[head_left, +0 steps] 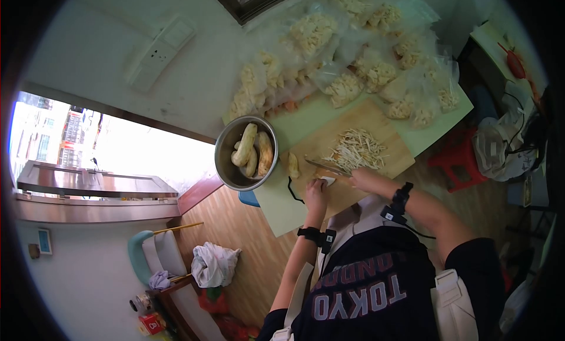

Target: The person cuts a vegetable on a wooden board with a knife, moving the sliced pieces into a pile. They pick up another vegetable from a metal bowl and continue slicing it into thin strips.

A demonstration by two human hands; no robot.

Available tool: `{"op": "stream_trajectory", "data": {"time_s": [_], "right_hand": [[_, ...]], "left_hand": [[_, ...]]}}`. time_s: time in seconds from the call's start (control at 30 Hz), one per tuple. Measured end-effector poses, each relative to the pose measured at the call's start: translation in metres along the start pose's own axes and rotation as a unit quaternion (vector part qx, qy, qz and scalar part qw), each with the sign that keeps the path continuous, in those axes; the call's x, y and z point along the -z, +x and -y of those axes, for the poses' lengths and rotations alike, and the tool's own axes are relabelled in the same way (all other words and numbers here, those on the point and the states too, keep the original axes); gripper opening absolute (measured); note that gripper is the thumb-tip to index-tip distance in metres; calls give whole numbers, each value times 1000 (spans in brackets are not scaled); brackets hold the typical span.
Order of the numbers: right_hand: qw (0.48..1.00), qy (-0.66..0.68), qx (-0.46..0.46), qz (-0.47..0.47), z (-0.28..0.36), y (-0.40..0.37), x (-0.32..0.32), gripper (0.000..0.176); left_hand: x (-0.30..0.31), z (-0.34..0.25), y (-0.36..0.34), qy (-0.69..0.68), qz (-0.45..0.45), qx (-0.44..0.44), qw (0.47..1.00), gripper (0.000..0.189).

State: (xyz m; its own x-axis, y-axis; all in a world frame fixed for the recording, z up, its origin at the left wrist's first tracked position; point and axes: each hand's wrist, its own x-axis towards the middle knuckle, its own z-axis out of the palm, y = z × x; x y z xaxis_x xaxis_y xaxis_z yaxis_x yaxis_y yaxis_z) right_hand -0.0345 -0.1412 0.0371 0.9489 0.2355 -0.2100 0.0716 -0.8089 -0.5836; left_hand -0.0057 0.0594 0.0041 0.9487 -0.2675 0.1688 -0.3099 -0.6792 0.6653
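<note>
While L hand [316, 192] pins small whitish chunk [328, 180], maybe bamboo, R hand [364, 179] grips knife [325, 166].

Head view, looking down. The right hand [366, 179] grips a knife [325, 166], its blade lying across a wooden cutting board [385, 142] on the table [276, 208]. The left hand [316, 191] holds down a pale piece [328, 180] at the blade. A heap of cut strips [356, 149] lies beyond the knife. A steel bowl [224, 158] of peeled roots stands just left of the board, and filled plastic bags [353, 64] lie farther back.
</note>
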Motion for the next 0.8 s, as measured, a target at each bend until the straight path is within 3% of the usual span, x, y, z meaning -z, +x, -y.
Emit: {"op": "stream_trajectory", "data": {"time_s": [0.1, 0.2, 0.53, 0.63, 0.73, 0.8], "right_hand": [[996, -68, -9, 64, 7, -23, 12, 20], [996, -75, -31, 38, 11, -38, 11, 19], [990, -91, -59, 86, 17, -37, 8, 18], [998, -58, 17, 35, 3, -25, -7, 18], [998, -22, -39, 46, 14, 2, -1, 22], [967, 120, -149, 169, 19, 11, 27, 20]], "left_hand": [[0, -2, 0, -4, 4, 18, 1000, 7], [0, -5, -1, 12, 8, 36, 999, 9], [2, -9, -1, 20, 12, 44, 999, 15], [0, -8, 1, 34, -1, 23, 999, 13], [2, -10, 1, 36, 16, 17, 999, 10], [3, -9, 1, 37, 17, 12, 999, 8]]}}
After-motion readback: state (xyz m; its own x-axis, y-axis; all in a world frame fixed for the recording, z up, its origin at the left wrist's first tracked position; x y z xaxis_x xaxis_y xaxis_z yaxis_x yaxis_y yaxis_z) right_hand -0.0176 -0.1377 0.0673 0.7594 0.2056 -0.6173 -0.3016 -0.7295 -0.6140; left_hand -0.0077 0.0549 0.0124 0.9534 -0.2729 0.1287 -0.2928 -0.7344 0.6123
